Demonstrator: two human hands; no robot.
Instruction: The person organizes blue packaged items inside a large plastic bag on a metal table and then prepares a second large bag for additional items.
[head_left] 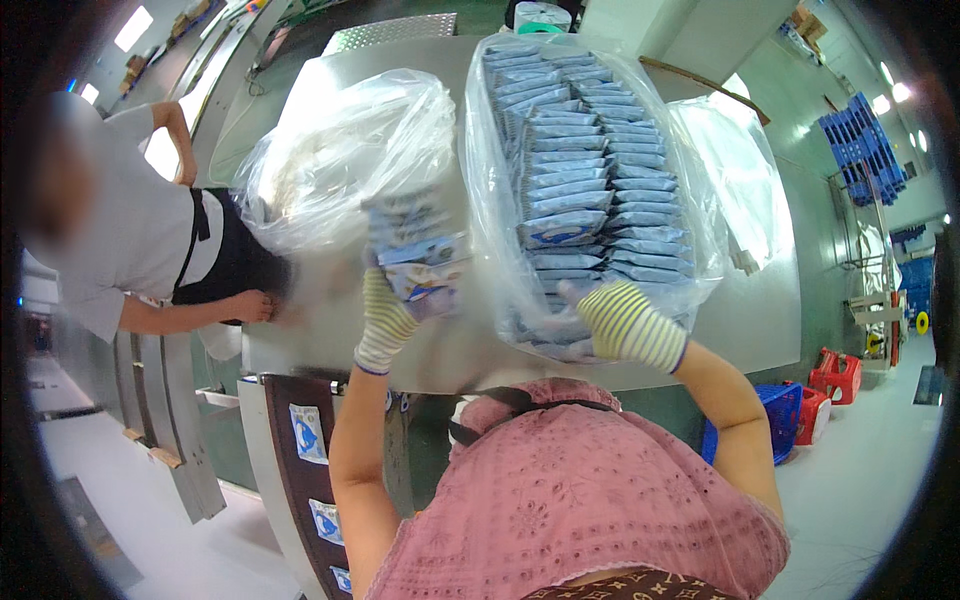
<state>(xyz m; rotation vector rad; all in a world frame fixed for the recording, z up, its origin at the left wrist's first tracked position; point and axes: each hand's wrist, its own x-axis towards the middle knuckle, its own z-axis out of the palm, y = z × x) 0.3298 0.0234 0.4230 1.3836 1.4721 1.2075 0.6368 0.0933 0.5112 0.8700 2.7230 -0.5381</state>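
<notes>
Green floor (pixel 818 300), metal table (pixel 745 345); bright ceiling lights (pixel 901 92) — red stools (pixel 836 378), blue pallets (pixel 866 150)

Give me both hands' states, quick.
Left gloved hand: holding several blue packets.
Right gloved hand: at the packed clear plastic bag, grip unclear.

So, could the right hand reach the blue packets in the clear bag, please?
Probably yes: the right hand is beside the blue packets, and the clear bag looks open above them.

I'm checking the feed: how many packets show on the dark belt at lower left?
3: an upper packet near the belt's far end, a middle packet, and a lowest packet, only partly visible. More may be hidden.
</notes>
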